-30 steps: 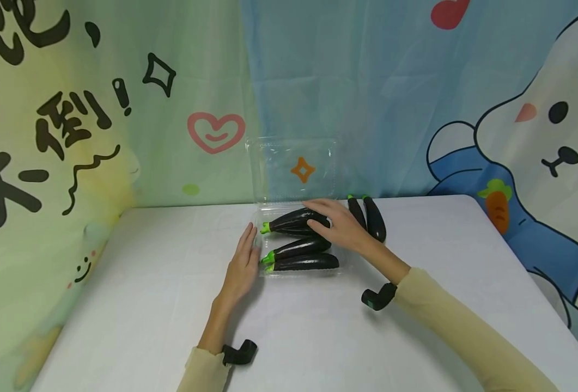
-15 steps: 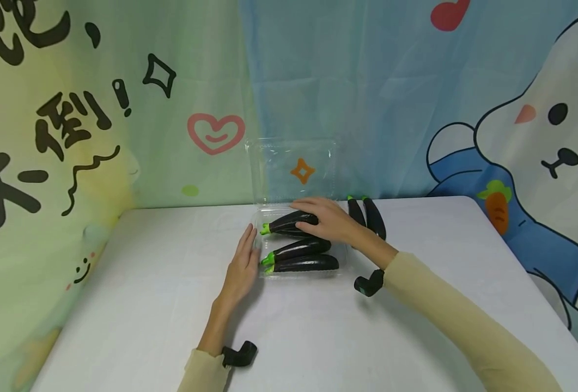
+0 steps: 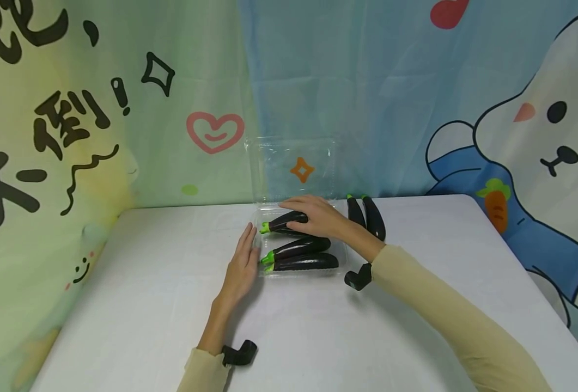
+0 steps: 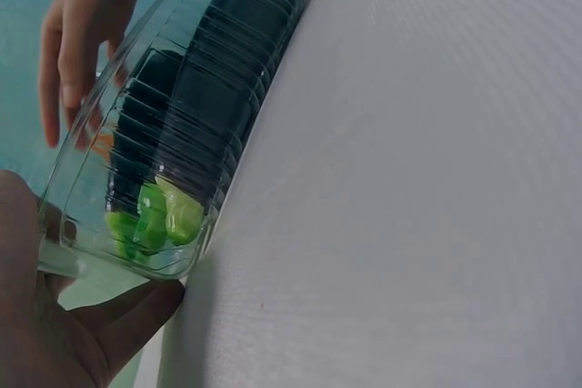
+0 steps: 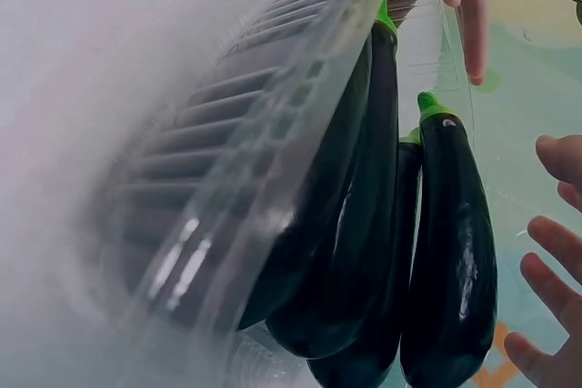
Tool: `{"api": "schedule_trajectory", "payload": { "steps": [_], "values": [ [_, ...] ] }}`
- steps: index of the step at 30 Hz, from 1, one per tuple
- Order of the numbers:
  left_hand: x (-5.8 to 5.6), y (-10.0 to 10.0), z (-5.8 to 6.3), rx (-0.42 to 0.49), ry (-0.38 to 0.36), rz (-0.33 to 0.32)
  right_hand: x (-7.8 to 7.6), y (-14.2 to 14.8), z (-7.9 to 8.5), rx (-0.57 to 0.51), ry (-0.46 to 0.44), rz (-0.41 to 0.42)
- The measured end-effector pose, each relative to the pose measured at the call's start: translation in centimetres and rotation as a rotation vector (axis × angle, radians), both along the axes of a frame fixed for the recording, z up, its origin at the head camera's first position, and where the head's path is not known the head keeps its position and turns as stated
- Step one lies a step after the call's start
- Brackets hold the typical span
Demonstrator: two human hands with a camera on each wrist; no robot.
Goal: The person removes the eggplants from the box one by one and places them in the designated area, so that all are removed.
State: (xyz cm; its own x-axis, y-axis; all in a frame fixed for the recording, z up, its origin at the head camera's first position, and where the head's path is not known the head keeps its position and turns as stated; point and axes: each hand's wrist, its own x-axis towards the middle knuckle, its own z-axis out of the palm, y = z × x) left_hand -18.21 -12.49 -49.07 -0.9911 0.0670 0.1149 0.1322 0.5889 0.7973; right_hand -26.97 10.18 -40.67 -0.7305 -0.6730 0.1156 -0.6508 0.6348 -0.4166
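A clear plastic clamshell box point(image 3: 344, 255) lies on the table with several dark eggplants inside, their green stems towards the left. My left hand point(image 3: 238, 267) rests along the box's left end, fingers straight; in the left wrist view its fingertips are right at the box corner point(image 4: 168, 272). My right hand point(image 3: 320, 219) hovers over the rearmost eggplant point(image 3: 285, 221), thumb and fingers spread apart. The right wrist view shows those fingers point(image 5: 550, 283) beside the uppermost eggplant point(image 5: 450, 252), not curled round it. Two more eggplants lie in front, a middle one point(image 3: 302, 248) and a near one point(image 3: 309, 262).
The box's clear lid point(image 3: 293, 163) stands raised against the printed curtain point(image 3: 391, 109) behind. Two loose eggplants point(image 3: 374, 218) lie right of the box, near the back edge of the white table point(image 3: 171, 283). Black wrist cameras sit on both wrists.
My right hand has moved left along the rearmost eggplant towards its stem end, covering more of it. My left hand stays at the box's left end.
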Motion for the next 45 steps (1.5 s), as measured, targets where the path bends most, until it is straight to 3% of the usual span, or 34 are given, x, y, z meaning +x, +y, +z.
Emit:
{"api": "schedule_trajectory", "payload": {
  "steps": [12,24,35,45],
  "values": [
    [0.0,-0.1,0.0,0.003,-0.004,-0.006,-0.1,-0.6,-0.1,0.013,0.036,0.037],
    [0.0,0.2,-0.1,0.007,0.002,-0.016,-1.3,-0.4,-1.3,0.155,-0.042,0.031],
    [0.0,0.2,0.1,0.0,0.009,-0.014,-1.9,-0.5,-2.0,0.189,0.038,0.076],
    [-0.1,0.1,0.1,0.005,0.024,-0.001,-1.3,-0.8,-1.4,0.197,0.108,0.097]
  ]
}}
